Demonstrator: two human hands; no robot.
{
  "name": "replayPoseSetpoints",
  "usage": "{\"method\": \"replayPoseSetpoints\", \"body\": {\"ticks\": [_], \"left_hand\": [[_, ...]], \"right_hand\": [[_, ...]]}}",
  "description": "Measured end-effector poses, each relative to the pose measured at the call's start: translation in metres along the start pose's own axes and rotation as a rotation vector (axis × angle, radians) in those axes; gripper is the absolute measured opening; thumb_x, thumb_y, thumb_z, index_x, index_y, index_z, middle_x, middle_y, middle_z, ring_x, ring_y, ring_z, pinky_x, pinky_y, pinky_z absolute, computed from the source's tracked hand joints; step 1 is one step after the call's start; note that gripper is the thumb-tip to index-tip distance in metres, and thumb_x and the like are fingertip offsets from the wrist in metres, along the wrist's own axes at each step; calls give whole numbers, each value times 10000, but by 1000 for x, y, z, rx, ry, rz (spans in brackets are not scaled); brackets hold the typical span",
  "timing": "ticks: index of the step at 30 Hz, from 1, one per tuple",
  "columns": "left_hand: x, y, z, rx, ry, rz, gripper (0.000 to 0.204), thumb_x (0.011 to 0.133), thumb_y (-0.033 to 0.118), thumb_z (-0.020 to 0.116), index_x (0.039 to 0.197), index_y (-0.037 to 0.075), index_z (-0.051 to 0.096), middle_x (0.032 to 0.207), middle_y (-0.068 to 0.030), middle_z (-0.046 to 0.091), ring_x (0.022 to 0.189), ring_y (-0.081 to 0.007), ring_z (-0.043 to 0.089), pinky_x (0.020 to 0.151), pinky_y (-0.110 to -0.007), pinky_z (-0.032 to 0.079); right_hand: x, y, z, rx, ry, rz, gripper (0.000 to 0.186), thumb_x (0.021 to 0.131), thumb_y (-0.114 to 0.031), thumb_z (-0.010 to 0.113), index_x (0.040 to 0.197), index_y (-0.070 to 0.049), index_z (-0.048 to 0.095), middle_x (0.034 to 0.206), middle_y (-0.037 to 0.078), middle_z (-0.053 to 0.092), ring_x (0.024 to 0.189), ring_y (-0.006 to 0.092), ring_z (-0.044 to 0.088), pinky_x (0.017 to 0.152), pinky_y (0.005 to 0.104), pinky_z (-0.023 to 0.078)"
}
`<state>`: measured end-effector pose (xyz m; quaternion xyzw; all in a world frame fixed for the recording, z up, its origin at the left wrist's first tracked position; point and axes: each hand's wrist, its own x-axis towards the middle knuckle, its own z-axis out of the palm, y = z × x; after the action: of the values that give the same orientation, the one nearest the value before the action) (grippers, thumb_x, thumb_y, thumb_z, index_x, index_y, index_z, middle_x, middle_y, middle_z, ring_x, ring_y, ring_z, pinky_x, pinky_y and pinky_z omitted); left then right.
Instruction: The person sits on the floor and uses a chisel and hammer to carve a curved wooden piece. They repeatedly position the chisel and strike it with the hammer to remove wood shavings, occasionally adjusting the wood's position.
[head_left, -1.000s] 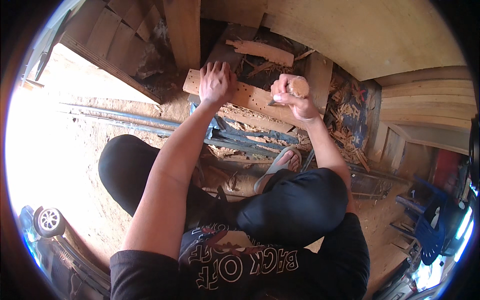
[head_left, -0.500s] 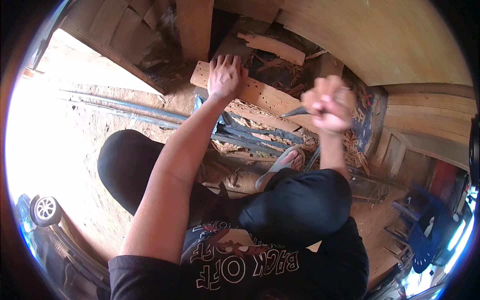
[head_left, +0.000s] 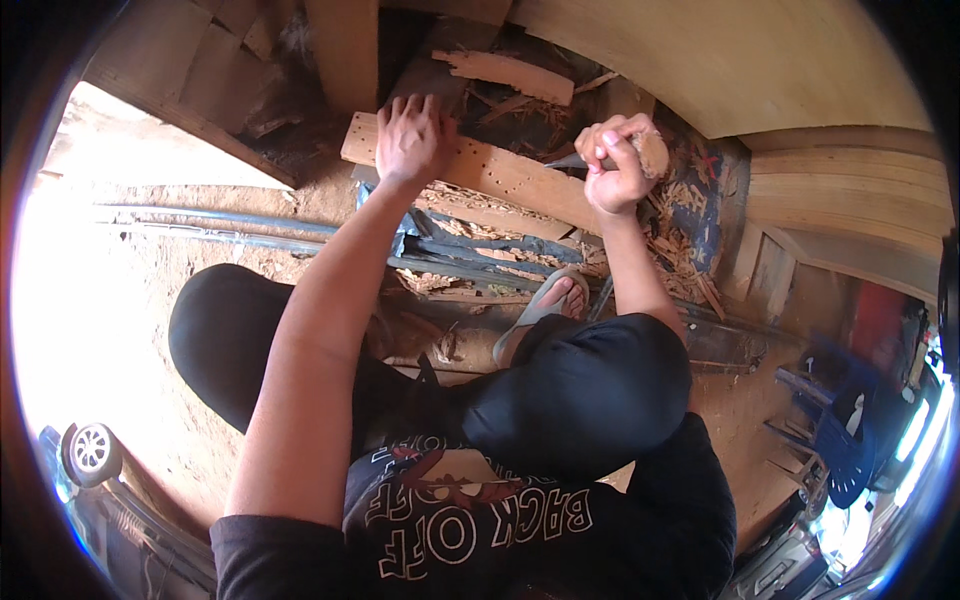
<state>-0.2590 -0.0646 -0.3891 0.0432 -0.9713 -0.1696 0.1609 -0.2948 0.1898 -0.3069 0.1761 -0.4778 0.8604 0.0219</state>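
Note:
My left hand grips a long pale wooden plank near its left end, fingers draped toward the far edge. Several small dark holes dot the plank. Toward the plank's right end, my right hand is closed around the rounded wooden handle of a hand tool. Its dark pointed blade points left, over the plank's far side; whether the tip touches wood I cannot tell. Splintered wood lies beyond the plank, and more shows below it and at its right.
My sandalled foot is below the plank, beside metal rails. Large wooden panels border the top and right. A blue plastic chair stands at lower right; a vehicle wheel shows at lower left.
My right hand with the tool swung rightward from over the plank's face, blurred half a second ago, and is now higher, by the far edge. My left hand stays on the plank.

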Motion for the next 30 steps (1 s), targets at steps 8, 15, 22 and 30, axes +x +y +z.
{"method": "replayPoseSetpoints", "body": {"ticks": [8,15,22,30], "left_hand": [[2,1,-3,23,-58,-26,279,944,287,598,1079,49,655,1132,-164,676,1152,-366,595,1002,-533,445],[3,3,-1,40,21,4,259,945,276,588,1046,50,662,1104,-163,683,1125,-362,601,998,-522,447],[1,1,-1,48,52,34,220,932,256,590,1005,60,660,1037,-158,687,1073,-366,612,961,-514,455],[3,3,0,59,-36,-17,247,939,277,584,1026,62,668,1082,-151,697,1123,-354,602,1010,-501,442]], "right_hand": [[-5,5,2,-33,-76,39,151,919,14,603,863,-54,481,663,69,516,491,111,407,479,299,357],[-4,5,-1,-65,-63,54,149,907,-8,616,837,-52,493,661,75,533,487,112,418,472,298,357],[-3,6,1,-156,-103,10,124,918,-28,559,875,-65,449,634,78,490,464,121,359,465,320,344],[1,8,0,-177,-180,48,139,931,-21,578,853,-56,468,651,73,507,485,116,399,492,321,367]]}}
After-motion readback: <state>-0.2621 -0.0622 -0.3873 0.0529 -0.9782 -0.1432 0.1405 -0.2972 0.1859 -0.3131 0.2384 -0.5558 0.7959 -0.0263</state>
